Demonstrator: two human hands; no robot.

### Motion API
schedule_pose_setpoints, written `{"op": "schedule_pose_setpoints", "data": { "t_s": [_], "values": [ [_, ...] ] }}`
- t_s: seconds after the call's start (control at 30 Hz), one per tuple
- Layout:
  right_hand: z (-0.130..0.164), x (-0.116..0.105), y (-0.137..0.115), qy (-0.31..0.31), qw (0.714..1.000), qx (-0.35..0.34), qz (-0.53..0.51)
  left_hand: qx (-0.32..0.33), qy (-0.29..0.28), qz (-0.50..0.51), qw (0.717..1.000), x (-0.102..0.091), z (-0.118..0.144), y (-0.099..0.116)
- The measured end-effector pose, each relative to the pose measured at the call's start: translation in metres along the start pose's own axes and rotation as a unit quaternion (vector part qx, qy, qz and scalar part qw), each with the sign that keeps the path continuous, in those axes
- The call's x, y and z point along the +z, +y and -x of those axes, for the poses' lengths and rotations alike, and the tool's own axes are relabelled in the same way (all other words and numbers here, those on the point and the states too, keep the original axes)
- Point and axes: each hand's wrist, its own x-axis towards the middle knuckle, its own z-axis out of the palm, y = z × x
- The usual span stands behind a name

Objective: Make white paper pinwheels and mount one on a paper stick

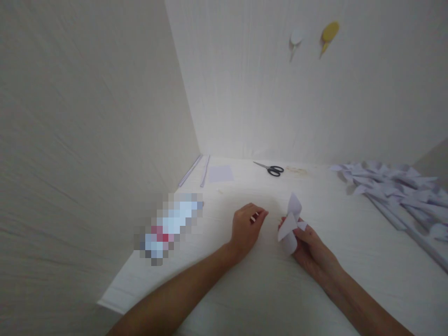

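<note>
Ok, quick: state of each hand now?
Left hand: closed, pinching a small stick-like item.
Right hand: closed, holding a folded white paper piece.

Two pale walls (87, 116) meet in a corner behind the white surface (367, 261) (softly, evenly lit); two hooks (330, 32) hang high up.

Pixelated object (170, 227) left of left hand (247, 229) unidentifiable. Small item in its fingertips too tiny to tell. Folded paper pile (402, 193) cut by right edge.
</note>
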Motion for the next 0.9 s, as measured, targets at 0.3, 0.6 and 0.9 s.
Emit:
{"op": "schedule_pose_setpoints", "data": {
  "t_s": [0.3,0.6,0.9],
  "values": [
    [-0.001,-0.006,0.001,0.014,0.999,0.034,-0.035,-0.064,-0.018,-0.025,0.997,-0.028,-0.046,-0.001],
    [-0.003,-0.013,0.002,-0.018,0.999,0.015,-0.029,-0.029,0.024,-0.341,0.939,-0.120,-0.168,-0.031],
    [-0.004,-0.016,0.003,0.026,0.996,0.058,-0.065,-0.139,0.023,-0.407,0.902,-0.154,-0.215,-0.087]
  ]
}}
